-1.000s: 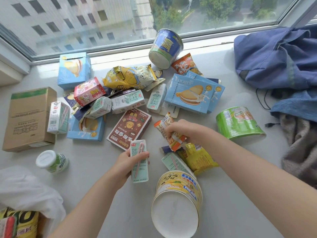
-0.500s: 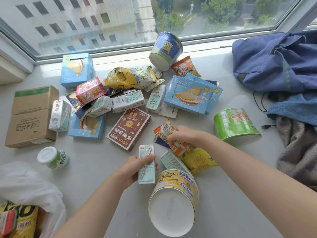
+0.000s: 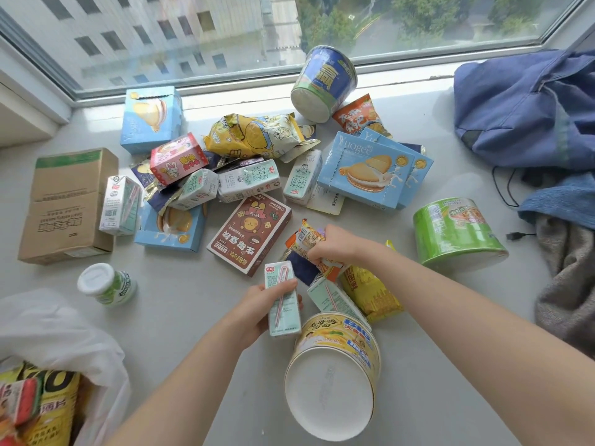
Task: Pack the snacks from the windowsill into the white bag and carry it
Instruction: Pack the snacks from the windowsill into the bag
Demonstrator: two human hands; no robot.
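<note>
windowsill (image 3: 180, 294) holds the big pile of snacks (image 3: 244, 175). white bag (image 3: 58, 329) sits open at the near left, some packs already inside. yellow noodle tub (image 3: 335, 365) lies on its side between both arms and says "big"; an elbow bump may roll it off. blue cookie box (image 3: 363, 169) says "yuogee". left hand (image 3: 257, 305) grips a milk carton (image 3: 285, 320); right hand (image 3: 336, 244) pinches an orange packet (image 3: 306, 238), which may slip.

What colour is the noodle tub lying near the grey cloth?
The tub is bright green; head view.
</note>
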